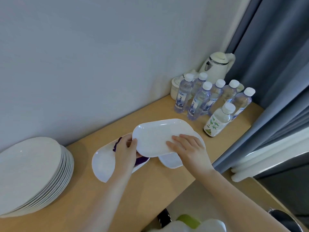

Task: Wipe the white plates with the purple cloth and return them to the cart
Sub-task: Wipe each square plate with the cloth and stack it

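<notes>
an oblong white plate is held above the wooden counter, gripped at its edge by the left hand together with the purple cloth, while the right hand is laid flat on it. two more oblong plates are left on the counter, so wiping is judged midway; no cart is seen.

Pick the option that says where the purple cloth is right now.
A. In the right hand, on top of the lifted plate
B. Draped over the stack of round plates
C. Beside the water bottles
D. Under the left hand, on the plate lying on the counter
D: the purple cloth shows from under the left hand, over the lower plate on the counter, while the right hand rests bare on the lifted plate.
</notes>
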`<state>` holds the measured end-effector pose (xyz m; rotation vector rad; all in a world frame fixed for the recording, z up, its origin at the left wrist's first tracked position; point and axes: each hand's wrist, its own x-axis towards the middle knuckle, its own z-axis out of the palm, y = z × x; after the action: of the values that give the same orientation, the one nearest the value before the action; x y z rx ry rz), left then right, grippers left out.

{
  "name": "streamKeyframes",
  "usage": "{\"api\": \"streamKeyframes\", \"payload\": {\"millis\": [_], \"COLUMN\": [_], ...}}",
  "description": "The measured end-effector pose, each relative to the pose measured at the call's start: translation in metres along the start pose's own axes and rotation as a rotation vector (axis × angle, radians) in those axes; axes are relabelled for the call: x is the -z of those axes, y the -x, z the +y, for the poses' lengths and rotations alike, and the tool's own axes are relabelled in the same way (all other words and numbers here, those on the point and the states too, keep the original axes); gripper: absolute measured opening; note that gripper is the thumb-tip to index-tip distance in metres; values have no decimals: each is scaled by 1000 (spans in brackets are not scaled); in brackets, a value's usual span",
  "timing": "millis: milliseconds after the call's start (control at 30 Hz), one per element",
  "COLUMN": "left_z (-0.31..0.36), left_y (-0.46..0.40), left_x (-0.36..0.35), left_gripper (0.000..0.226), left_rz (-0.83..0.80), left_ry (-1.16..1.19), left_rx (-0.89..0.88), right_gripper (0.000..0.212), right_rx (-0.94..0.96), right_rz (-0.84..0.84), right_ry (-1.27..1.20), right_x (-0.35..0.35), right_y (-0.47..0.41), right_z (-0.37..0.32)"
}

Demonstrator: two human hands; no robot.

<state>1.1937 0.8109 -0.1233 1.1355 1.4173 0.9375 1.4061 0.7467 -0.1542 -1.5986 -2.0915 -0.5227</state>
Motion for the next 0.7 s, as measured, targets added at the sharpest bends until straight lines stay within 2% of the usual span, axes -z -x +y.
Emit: {"api": "streamKeyframes", "payload": {"millis": [100,167,200,267,333,400,500,700], "left_z": [-2,-3,-4,-7,-12,-18,-30,-47], "left_y": [2,4,6,12,20,28,33,36], "left_x": [-24,-39,-44,-54,-65,-75,-87,-101], "left_gripper": [19,12,10,23,34,37,42,52], "left_rz": [-34,-40,-19,19,-70,-224,-388,-388], "left_ry": [-115,-266,-418,-719,-858,-954,-1094,-1172], "left_rx": [-18,-101,-199,-475,-756,-924,-894,-784], "right_gripper": [35,37,39,49,55,52,46,46], "right_rx": [-7,-3,0,-11,-24,-18,-8,-15], "right_rz": [-1,3,-1,-28,-65,-89,-93,-136], "right_ry": [42,55,57,43,18,5,-10,-38], "right_x": [4,6,7,10,11,9,3,-14], "right_y": [16,25,29,36,42,47,54,65], "right_z": [15,25,29,38,46,52,58,62]}}
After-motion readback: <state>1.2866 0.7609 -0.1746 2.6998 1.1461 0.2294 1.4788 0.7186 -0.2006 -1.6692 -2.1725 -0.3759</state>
